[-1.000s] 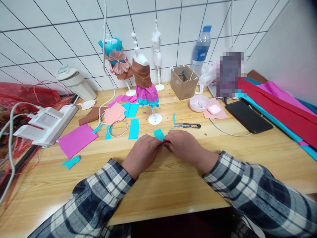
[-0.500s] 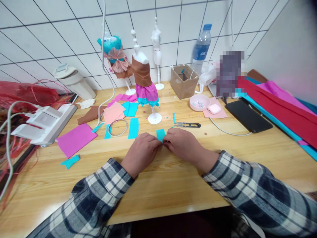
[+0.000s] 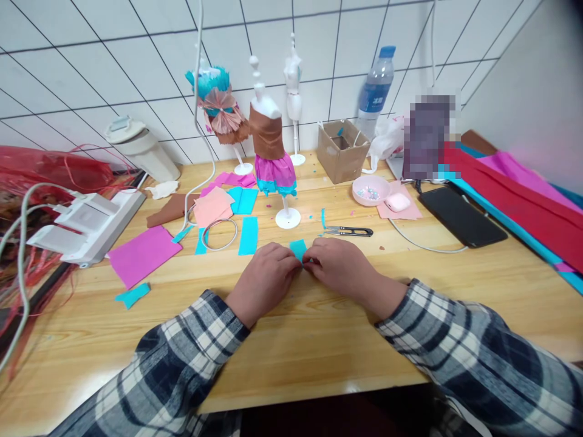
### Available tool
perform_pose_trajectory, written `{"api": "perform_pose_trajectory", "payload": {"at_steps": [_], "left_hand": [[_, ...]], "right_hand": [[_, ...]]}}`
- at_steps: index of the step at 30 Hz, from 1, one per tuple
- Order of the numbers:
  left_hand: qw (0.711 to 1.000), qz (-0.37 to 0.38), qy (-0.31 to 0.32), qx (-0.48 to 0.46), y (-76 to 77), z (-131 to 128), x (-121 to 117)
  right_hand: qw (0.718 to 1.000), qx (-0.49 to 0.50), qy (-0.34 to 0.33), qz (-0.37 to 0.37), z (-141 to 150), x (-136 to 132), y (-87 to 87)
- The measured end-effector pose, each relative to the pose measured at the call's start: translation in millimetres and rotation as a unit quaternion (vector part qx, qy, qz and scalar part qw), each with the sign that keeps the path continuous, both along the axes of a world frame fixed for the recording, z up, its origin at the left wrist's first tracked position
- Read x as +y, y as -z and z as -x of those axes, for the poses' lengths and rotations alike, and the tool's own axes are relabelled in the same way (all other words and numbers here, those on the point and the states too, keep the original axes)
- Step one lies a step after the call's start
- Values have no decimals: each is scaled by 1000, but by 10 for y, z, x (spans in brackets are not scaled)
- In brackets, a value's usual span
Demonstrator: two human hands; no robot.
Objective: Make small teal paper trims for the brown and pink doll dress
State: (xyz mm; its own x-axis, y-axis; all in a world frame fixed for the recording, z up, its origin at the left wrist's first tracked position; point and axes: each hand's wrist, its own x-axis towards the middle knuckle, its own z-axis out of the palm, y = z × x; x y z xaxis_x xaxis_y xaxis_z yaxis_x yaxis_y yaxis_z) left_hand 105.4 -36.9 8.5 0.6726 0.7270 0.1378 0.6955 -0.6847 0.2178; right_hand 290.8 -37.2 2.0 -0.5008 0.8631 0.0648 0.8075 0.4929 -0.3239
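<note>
Between my hands is a small piece of blue crepe paper (image 3: 298, 249), its near edge pinched by both. My left hand (image 3: 268, 276) is closed on that edge from the left, with thumb and fingertips together. From the right, my right hand (image 3: 339, 267) pinches the same edge, and the two sets of fingertips almost touch. Just beyond stands a small white dress form (image 3: 266, 106) wearing a brown paper bodice and a magenta skirt with a blue hem. Thread snips (image 3: 350, 231) lie past my right hand. A blue paper strip (image 3: 248, 236) rests beyond my left hand.
Paper pieces, including a magenta sheet (image 3: 143, 256), and a metal ring (image 3: 219, 234) lie at left near a power strip (image 3: 91, 227). A cardboard box (image 3: 342, 152), a bead dish (image 3: 370, 191) and a phone (image 3: 462, 213) are at right. Two more dress forms stand behind.
The view has shifted slightly, so everything sits a little farther right. Both hands keep their pinch on the blue crepe paper, which appears tilted slightly more.
</note>
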Motion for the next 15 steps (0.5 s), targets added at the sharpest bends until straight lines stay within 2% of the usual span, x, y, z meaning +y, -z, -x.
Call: {"api": "perform_pose_trajectory", "payload": {"at_steps": [6, 15], "left_hand": [[999, 15, -28, 8, 29, 2, -12], [1000, -4, 3, -4, 38, 15, 4]], "right_hand": [[1000, 1, 17, 11, -10, 3, -2], [1000, -2, 13, 7, -16, -11, -19]]}}
